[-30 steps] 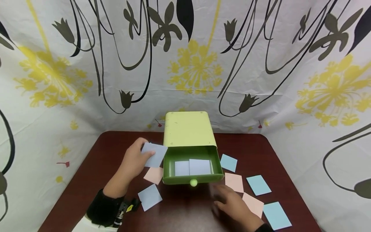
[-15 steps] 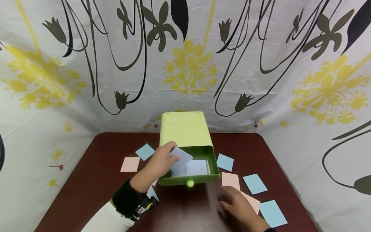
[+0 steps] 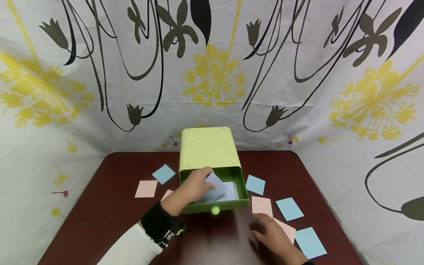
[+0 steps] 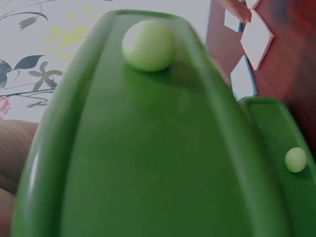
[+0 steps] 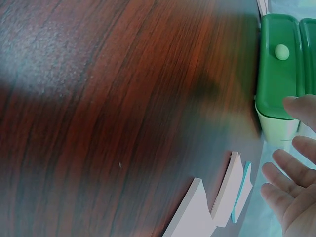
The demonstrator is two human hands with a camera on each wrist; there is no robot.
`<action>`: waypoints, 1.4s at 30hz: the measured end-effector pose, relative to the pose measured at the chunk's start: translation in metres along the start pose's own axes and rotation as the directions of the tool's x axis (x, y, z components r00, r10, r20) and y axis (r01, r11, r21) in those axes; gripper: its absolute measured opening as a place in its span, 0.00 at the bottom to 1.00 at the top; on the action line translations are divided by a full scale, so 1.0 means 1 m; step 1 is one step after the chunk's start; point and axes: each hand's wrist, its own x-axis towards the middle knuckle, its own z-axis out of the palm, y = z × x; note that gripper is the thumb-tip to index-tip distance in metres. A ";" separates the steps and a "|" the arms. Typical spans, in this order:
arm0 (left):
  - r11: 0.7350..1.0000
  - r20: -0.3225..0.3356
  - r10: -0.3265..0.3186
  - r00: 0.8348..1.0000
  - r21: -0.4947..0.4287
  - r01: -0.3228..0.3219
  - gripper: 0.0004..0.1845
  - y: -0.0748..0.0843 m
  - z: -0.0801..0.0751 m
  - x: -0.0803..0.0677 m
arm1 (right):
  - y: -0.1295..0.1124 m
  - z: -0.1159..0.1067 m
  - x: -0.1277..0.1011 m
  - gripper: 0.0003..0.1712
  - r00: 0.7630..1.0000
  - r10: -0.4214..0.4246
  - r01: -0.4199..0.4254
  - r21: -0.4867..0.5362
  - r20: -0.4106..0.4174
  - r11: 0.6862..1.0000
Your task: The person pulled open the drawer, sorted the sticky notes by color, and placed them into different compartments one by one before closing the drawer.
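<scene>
My left hand [image 3: 197, 184] pinches a pale lilac sticky-note pad [image 3: 216, 186] inside the pulled-out green drawer [image 3: 232, 205]. Another lilac pad [image 3: 232, 190] lies flat in there, partly covered by the held one. The drawer belongs to a pale yellow-green box [image 3: 209, 147] at the table's back. Its front with a round knob [image 4: 148, 45] fills the left wrist view, where only a bit of the hand shows at the edge. On the right, my right hand [image 3: 272, 235] holds nothing, fingers loosely bent, beside a pink pad [image 3: 285, 229]; in the right wrist view its fingers are spread.
Blue pads [image 3: 310, 242] and a pink pad [image 3: 261, 207] lie right of the box. To its left are a blue pad [image 3: 163, 173] and a pink pad [image 3: 146, 188]. A second drawer front [image 4: 281, 153] sits below the pulled-out one. Patterned cloth [image 3: 212, 73] hangs behind the table.
My left hand has carried the lilac pad from left of the box into the drawer and lowered it over the pads there. The right hand stays nearly in place; the head view shifts slightly.
</scene>
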 end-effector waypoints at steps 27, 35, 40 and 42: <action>0.985 0.052 -0.051 0.997 0.165 0.042 0.25 -0.003 0.012 0.022 | 0.003 0.002 0.002 0.30 1.000 -0.002 0.002 -0.011 -0.002 1.000; 0.987 0.057 -0.046 0.997 0.157 0.037 0.26 -0.004 0.012 0.020 | 0.001 0.001 0.002 0.30 1.000 -0.006 0.007 -0.008 0.011 1.000; 0.993 0.051 -0.042 0.998 0.116 0.036 0.26 -0.005 0.010 0.016 | 0.000 0.001 0.001 0.30 0.999 -0.028 0.028 0.003 0.019 1.000; 0.996 0.046 -0.042 0.998 0.083 0.038 0.25 -0.005 0.007 0.012 | -0.001 0.001 0.001 0.30 0.999 -0.032 0.032 0.004 0.018 0.999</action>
